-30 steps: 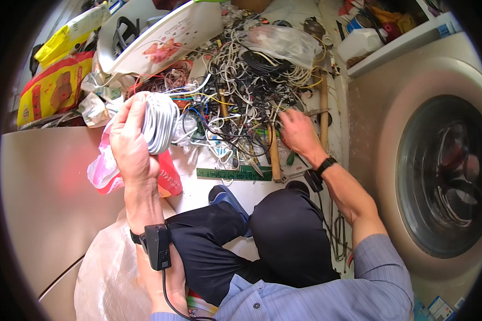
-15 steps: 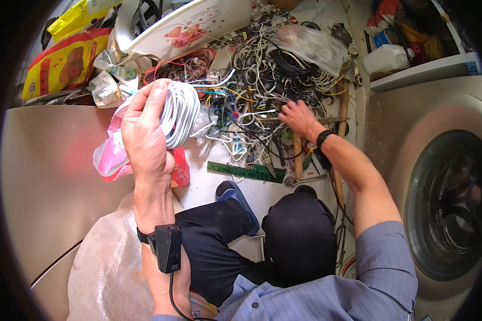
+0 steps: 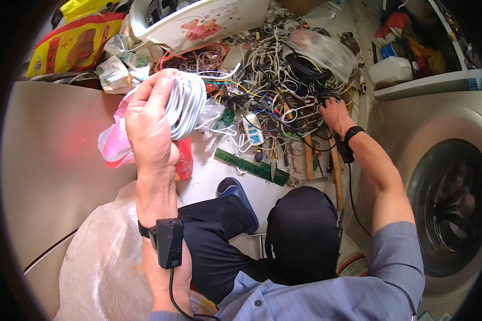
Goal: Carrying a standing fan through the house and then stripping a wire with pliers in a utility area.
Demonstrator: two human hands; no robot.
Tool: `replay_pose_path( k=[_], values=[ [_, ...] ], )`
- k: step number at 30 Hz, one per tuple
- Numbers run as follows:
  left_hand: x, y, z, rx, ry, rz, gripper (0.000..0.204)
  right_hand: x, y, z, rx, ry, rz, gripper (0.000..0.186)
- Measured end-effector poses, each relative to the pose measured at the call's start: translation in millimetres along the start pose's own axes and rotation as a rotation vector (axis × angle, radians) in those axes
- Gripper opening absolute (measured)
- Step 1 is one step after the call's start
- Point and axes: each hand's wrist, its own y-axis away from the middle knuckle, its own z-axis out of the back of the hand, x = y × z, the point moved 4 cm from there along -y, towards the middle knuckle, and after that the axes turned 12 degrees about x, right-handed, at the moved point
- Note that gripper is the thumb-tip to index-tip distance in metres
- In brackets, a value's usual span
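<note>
My left hand [image 3: 152, 120] is raised and closed around a thick coil of white cable [image 3: 187, 107], with one loose end sticking out to the right. Over at the right side of a tangled cable heap [image 3: 276, 69], my right hand [image 3: 336, 115] has its fingers curled on black cable [image 3: 326, 100]; the fingertips are partly hidden. A white power strip with blue sockets [image 3: 253, 130] lies at the heap's near edge. Just in front of it is a long green circuit board [image 3: 251, 167]. Pink and red plastic bags [image 3: 115, 142] lie beyond my left wrist.
Wooden tool handles [image 3: 309, 155] and a wrench [image 3: 305, 182] lie near my knee. A washing machine [image 3: 450, 208] stands at the right, below a shelf with a white jug [image 3: 392, 72]. A white bin [image 3: 198, 24] and a yellow-red bag [image 3: 75, 45] are at the back left.
My right hand has moved right across the heap, and cables have shifted with it, exposing more of the power strip. My left hand still holds the white coil, nearly in place.
</note>
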Motion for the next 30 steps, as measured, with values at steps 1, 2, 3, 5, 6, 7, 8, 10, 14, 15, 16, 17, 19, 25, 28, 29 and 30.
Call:
replay_pose_path(
  k=[1, 2, 3, 5, 6, 7, 8, 10, 14, 15, 16, 17, 19, 25, 28, 29, 30],
  values=[
    [4.8, -1.2, 0.3, 0.007, 0.009, -0.006, 0.016, 7.1, -1.3, 8.2, 0.187, -0.008, 0.006, 0.031],
    [7.9, -2.2, 0.8, 0.007, 0.015, -0.004, 0.016, 14.4, -2.7, 16.8, 0.375, -0.017, 0.011, 0.032],
    [3.0, -1.0, 4.2, 0.004, 0.005, -0.004, 0.016, 35.4, -3.2, 53.5, 0.408, -0.048, 0.084, 0.032],
    [-1.1, -0.4, 6.6, -0.004, 0.005, 0.002, 0.015, 71.6, -5.8, 109.7, 0.386, -0.064, 0.211, 0.024],
    [-5.4, 0.1, 7.8, -0.007, 0.001, -0.004, 0.015, 89.4, -11.4, 131.8, 0.210, -0.168, 0.239, 0.017],
    [-10.3, 0.7, 8.1, -0.014, 0.002, -0.010, 0.015, 109.0, -21.1, 145.1, -0.033, -0.118, 0.287, 0.016],
    [-13.5, 2.2, 11.9, -0.029, -0.002, -0.013, 0.015, 133.3, -26.2, 164.2, -0.055, -0.070, 0.382, 0.017],
    [-4.1, 0.7, 8.8, -0.019, 0.014, -0.006, 0.014, 162.3, -47.9, 158.2, -0.138, -0.046, 0.510, 0.026],
    [-6.3, 0.0, 6.9, -0.058, 0.019, -0.006, 0.014, 201.7, -84.3, 134.3, -0.311, -0.024, 0.543, 0.033],
    [-6.4, -1.3, 3.1, -0.074, 0.023, -0.003, 0.014, 203.2, -94.7, 127.0, -0.283, -0.048, 0.472, 0.037],
    [-7.3, -1.2, 6.4, -0.084, 0.007, -0.005, 0.014, 208.2, -93.3, 136.4, -0.344, -0.114, 0.461, 0.038],
    [-7.9, -1.6, 9.8, -0.092, 0.000, -0.006, 0.014, 210.2, -96.7, 145.0, -0.318, -0.288, 0.480, 0.039],
    [-5.7, -3.1, 10.3, -0.109, -0.018, -0.003, 0.013, 200.8, -103.0, 153.8, -0.410, -0.686, 0.431, 0.050],
    [2.5, -9.8, -2.1, -0.038, 0.004, 0.046, 0.014, 179.5, -141.1, 124.3, -0.429, -0.776, 0.193, 0.060],
    [13.1, -17.8, -7.6, -0.023, 0.029, 0.056, 0.015, 157.3, -157.0, 106.7, -0.375, -0.665, 0.146, 0.062],
    [9.8, -16.2, 0.3, -0.049, -0.005, 0.050, 0.015, 164.7, -150.5, 123.0, -0.324, -0.622, 0.223, 0.054],
    [7.6, -14.5, 4.2, -0.069, -0.025, 0.045, 0.016, 164.4, -141.7, 133.6, -0.269, -0.568, 0.289, 0.046]
  ],
)
